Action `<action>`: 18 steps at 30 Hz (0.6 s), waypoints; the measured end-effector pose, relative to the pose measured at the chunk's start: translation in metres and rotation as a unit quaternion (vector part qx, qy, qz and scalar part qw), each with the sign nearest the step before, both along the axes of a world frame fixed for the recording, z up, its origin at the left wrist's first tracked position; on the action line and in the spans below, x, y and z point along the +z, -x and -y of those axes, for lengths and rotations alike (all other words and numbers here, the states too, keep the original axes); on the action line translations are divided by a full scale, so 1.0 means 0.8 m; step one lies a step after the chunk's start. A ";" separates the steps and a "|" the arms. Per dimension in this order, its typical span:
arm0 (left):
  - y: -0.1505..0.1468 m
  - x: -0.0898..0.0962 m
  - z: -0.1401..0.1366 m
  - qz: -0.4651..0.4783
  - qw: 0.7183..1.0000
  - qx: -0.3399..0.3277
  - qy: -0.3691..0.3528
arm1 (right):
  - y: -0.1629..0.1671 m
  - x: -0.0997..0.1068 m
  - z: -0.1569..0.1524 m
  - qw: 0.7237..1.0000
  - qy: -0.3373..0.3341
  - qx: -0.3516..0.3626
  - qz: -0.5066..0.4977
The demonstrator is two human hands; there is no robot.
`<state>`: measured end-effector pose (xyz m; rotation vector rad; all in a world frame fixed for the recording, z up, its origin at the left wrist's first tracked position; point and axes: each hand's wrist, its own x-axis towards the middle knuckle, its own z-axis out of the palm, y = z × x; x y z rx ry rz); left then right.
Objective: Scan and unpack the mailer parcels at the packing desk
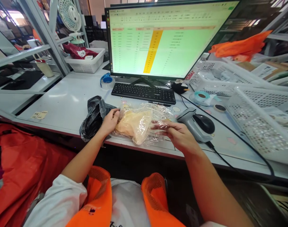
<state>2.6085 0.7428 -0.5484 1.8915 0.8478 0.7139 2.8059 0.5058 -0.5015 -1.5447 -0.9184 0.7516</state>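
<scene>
A clear plastic bag [140, 123] with a pale yellow, soft-looking item inside lies at the desk's front edge, below the keyboard. My left hand [110, 121] grips its left side, fingers closed on the crinkled film. On the opposite side, my right hand [178, 132] holds the bag's loose film, its fingertips partly seen through the plastic. A crumpled dark grey plastic bag [93, 118] rests just left of my left hand, its mouth gaping. What the yellow item is cannot be made out.
Behind stand a keyboard [144, 93] and a monitor [167, 44]. On the right are a barcode scanner [193, 124], a black mouse [204, 123], tape rolls [201, 97], a cable and white baskets [259, 116]. A blue tape dispenser [106, 80] and another basket [86, 64] sit left.
</scene>
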 end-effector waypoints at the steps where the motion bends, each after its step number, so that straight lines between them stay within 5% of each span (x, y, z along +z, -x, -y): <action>1: -0.002 -0.003 -0.003 -0.018 1.000 -0.004 0.006 | -0.005 -0.006 0.001 0.999 0.030 0.008 -0.004; 4: -0.010 -0.007 -0.003 -0.063 0.996 -0.062 0.020 | -0.018 -0.025 0.002 0.989 0.107 -0.001 0.102; 8: -0.023 -0.007 0.012 0.000 0.994 -0.112 -0.002 | -0.026 -0.040 -0.004 0.978 0.105 -0.034 0.178; 14: -0.029 0.013 0.043 0.211 0.976 -0.043 -0.018 | -0.009 -0.040 -0.012 0.996 0.079 -0.019 -0.045; 18: -0.022 0.044 0.075 0.259 0.961 -0.019 -0.097 | -0.005 -0.040 -0.013 0.996 0.049 -0.010 -0.071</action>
